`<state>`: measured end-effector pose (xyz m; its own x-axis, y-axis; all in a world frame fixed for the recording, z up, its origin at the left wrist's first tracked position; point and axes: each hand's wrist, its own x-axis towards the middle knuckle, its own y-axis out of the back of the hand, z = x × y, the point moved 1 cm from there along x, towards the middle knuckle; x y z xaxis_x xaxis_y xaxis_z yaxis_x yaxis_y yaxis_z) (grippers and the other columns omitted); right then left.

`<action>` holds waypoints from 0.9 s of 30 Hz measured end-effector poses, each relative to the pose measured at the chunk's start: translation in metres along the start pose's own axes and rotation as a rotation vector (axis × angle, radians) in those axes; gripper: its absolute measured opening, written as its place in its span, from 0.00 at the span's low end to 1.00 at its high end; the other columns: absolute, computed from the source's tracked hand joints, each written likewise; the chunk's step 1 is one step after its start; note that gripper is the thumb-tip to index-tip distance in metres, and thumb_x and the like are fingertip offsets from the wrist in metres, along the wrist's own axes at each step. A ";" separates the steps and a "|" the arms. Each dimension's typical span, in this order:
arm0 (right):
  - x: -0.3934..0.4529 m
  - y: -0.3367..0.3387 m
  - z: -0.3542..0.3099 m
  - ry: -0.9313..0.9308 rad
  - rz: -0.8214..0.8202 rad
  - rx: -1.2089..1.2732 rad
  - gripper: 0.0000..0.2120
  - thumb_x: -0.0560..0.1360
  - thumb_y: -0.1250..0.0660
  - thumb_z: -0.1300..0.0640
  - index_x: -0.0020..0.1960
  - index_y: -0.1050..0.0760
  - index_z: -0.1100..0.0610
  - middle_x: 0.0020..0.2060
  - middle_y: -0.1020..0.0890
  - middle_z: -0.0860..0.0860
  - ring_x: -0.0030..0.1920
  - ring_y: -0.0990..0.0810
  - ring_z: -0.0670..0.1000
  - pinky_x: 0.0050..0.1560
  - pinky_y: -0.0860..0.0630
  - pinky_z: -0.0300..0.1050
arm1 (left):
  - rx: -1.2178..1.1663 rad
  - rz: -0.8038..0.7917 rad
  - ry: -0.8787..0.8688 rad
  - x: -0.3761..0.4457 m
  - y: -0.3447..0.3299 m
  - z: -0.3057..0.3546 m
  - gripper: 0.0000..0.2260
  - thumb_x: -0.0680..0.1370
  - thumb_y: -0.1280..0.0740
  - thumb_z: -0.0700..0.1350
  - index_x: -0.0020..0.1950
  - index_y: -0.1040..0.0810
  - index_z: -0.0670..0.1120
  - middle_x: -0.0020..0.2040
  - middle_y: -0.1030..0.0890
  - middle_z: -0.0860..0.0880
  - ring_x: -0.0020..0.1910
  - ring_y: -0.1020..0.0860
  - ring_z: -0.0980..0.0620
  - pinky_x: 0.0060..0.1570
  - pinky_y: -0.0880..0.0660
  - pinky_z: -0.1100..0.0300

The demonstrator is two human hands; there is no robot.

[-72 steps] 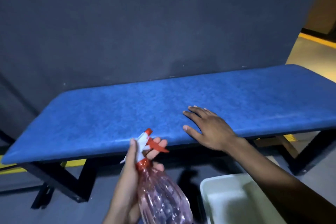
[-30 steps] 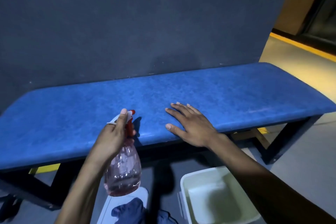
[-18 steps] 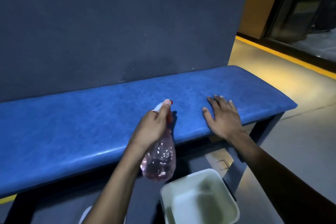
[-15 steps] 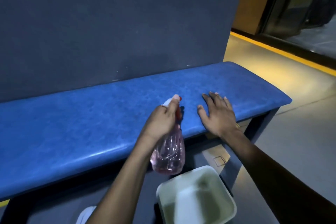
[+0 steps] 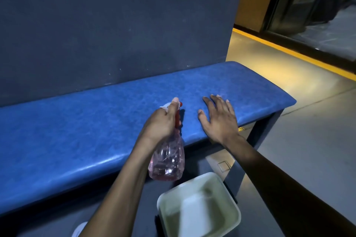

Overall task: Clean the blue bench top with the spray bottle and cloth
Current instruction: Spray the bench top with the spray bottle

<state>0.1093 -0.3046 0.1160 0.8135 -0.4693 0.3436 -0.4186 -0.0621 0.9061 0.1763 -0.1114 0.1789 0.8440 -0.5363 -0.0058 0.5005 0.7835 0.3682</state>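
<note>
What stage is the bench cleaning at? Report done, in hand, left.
Done: nothing clearly; the blue bench top shows no sure wet patch or wipe marks. In hand: the left hand grips the spray bottle with its nozzle over the bench, while the right hand lies flat on the top. Left: spraying and all wiping; no cloth is in view. A white tub sits on the floor below.

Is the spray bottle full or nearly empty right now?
Nearly empty. The spray bottle, held upright in the left hand, shows pink liquid only near its base; the clear body above looks empty.
</note>
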 end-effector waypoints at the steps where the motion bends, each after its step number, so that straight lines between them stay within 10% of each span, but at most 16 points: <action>1: 0.000 0.000 0.000 -0.002 -0.002 0.000 0.37 0.77 0.58 0.34 0.79 0.38 0.50 0.79 0.36 0.53 0.81 0.45 0.52 0.82 0.55 0.54 | 0.010 0.011 -0.001 0.001 0.000 -0.002 0.20 0.83 0.47 0.65 0.59 0.20 0.58 0.39 0.14 0.50 0.33 0.18 0.52 0.43 0.23 0.55; 5: 0.000 -0.002 0.000 0.000 -0.003 -0.009 0.37 0.77 0.59 0.34 0.80 0.39 0.50 0.79 0.36 0.53 0.81 0.45 0.53 0.81 0.55 0.55 | 0.015 0.031 -0.004 0.004 0.001 -0.005 0.24 0.84 0.47 0.64 0.65 0.19 0.52 0.49 0.14 0.53 0.48 0.18 0.54 0.59 0.24 0.55; 9: -0.001 -0.002 -0.001 -0.002 -0.002 -0.017 0.36 0.77 0.59 0.35 0.80 0.39 0.50 0.79 0.36 0.53 0.81 0.45 0.53 0.81 0.55 0.55 | 0.046 -0.016 0.034 0.006 0.000 -0.005 0.23 0.82 0.48 0.67 0.55 0.19 0.56 0.38 0.14 0.51 0.37 0.18 0.49 0.53 0.21 0.49; 27: -0.002 0.020 -0.030 -0.016 -0.159 -0.099 0.37 0.77 0.54 0.33 0.80 0.42 0.52 0.81 0.41 0.54 0.82 0.50 0.54 0.80 0.56 0.62 | 0.065 0.221 0.036 -0.081 0.090 -0.011 0.30 0.74 0.49 0.76 0.52 0.21 0.55 0.42 0.15 0.50 0.49 0.17 0.43 0.57 0.21 0.42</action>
<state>0.1116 -0.2782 0.1408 0.8596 -0.4741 0.1907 -0.2428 -0.0505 0.9688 0.1553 0.0060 0.2023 0.9387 -0.3412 0.0489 0.2899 0.8583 0.4234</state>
